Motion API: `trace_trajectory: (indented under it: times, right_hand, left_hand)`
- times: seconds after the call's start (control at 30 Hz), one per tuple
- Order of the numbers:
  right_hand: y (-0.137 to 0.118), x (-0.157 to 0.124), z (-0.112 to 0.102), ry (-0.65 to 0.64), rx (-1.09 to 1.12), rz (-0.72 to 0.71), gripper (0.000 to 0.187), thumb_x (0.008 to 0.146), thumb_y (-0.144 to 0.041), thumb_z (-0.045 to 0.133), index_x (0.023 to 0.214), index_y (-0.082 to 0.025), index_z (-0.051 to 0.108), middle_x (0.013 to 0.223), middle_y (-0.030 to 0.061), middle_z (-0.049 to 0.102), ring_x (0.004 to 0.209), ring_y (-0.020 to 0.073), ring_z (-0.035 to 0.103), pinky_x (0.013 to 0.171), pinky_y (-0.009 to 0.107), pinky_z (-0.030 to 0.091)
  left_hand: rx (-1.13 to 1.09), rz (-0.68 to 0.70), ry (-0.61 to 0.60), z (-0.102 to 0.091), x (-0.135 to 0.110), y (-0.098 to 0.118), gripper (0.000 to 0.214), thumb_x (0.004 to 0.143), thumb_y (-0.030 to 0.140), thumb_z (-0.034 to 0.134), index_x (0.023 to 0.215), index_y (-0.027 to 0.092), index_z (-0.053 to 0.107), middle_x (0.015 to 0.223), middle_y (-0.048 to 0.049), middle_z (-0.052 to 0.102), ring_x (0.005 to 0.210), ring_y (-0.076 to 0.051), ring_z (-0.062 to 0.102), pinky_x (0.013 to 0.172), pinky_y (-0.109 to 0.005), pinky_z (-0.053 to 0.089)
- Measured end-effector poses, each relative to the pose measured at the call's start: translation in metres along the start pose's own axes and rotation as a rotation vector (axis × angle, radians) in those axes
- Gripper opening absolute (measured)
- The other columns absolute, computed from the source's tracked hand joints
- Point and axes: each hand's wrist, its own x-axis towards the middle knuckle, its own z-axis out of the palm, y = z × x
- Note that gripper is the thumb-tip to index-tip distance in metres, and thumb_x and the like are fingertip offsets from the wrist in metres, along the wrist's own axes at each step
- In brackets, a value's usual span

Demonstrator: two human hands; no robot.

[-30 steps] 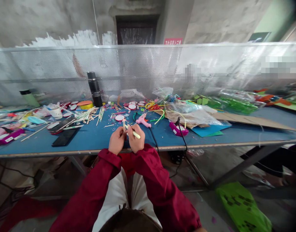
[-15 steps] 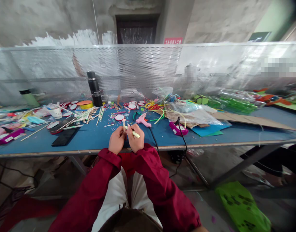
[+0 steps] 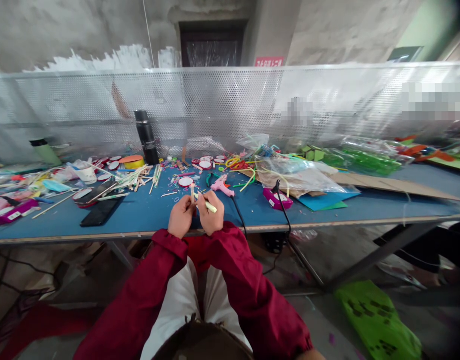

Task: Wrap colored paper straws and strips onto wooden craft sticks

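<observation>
My left hand [image 3: 181, 217] pinches a flat wooden craft stick [image 3: 193, 191], which points up and away from me. Closed around a pale yellow marker pen [image 3: 211, 207], my right hand [image 3: 212, 216] holds its tip side against the stick; the exact contact is too small to make out. Both hands are close together over the front edge of the blue table [image 3: 147, 205]. Just beyond them lie a round white disc with a red rim [image 3: 186, 182] and a pink glue gun [image 3: 223, 186], its black cord trailing off the front edge.
A black thermos [image 3: 146, 137] stands at the back near loose sticks [image 3: 140, 179]. A black phone [image 3: 100, 211] lies to the left. To the right are a purple box [image 3: 277, 199], plastic bags [image 3: 301, 172] and cardboard [image 3: 387, 185]. A perforated metal screen [image 3: 230, 107] runs behind.
Hardly anything differs. Both hands keep the same grip on the stick and the marker pen, and the camera view has shifted very slightly.
</observation>
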Motion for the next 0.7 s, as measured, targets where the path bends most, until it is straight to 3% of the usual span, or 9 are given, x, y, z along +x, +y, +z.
trace_trajectory:
  times: [0.7]
  right_hand:
    - [-0.0006, 0.0004, -0.002, -0.028, 0.011, 0.034, 0.032, 0.1, -0.039, 0.047, 0.072, -0.023, 0.047, 0.067, -0.0022, 0.059, 0.063, 0.013, 0.052, 0.063, 0.026, 0.039]
  left_hand:
    - [-0.049, -0.026, 0.002, 0.0005, -0.0009, 0.0019, 0.015, 0.091, 0.033, 0.057, 0.085, 0.021, 0.062, 0.063, 0.0039, 0.055, 0.059, -0.014, 0.049, 0.059, -0.024, 0.036]
